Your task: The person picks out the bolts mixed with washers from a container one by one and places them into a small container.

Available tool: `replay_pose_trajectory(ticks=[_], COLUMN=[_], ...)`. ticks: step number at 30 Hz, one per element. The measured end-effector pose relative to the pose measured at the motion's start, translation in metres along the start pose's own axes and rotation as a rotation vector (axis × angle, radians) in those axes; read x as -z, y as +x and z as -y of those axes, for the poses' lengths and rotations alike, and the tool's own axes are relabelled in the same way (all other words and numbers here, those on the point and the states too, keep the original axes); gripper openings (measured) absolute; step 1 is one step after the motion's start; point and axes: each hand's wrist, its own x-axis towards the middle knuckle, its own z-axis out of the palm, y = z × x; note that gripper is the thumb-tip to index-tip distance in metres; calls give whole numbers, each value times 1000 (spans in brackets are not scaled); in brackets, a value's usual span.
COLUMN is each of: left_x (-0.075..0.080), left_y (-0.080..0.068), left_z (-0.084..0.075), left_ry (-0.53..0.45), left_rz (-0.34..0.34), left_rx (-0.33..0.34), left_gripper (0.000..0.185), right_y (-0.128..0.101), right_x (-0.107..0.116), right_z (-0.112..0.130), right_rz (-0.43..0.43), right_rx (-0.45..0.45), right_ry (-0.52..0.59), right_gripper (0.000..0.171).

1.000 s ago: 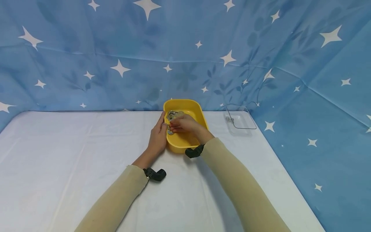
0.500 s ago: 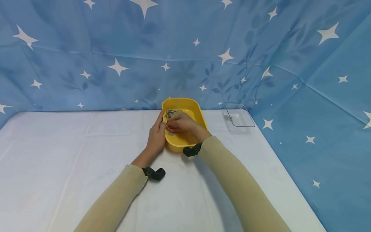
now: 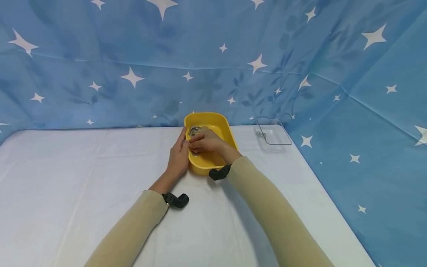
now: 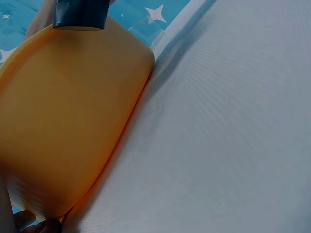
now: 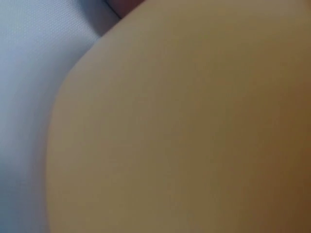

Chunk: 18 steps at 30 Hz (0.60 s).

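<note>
Metal pieces lie in the yellow tub at the table's far edge, just beyond your right hand, whose curled fingertips seem to pinch 1. Your left hand lies flat against the tub's left wall.

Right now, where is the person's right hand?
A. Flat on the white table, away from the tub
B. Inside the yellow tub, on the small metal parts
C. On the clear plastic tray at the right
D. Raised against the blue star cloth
B: in the head view the right hand reaches down into the yellow tub, its fingers at the metal parts, while the left hand rests against the tub's outer wall.
</note>
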Motion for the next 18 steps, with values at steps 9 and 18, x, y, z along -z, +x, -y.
replay_pose_trajectory(ticks=[9,18], left_x=[0,-1], left_y=[-2,-2], left_z=[-1,-3], left_ry=[-10,-20], left_rz=[-3,-11], left_rx=[-9,-2], left_gripper=[56,57], right_y=[-9,-30], right_x=[7,32], right_z=[1,11], right_rz=[-60,-88], right_rx=[-16,16], right_ry=[-2,30], right_gripper=[30,36])
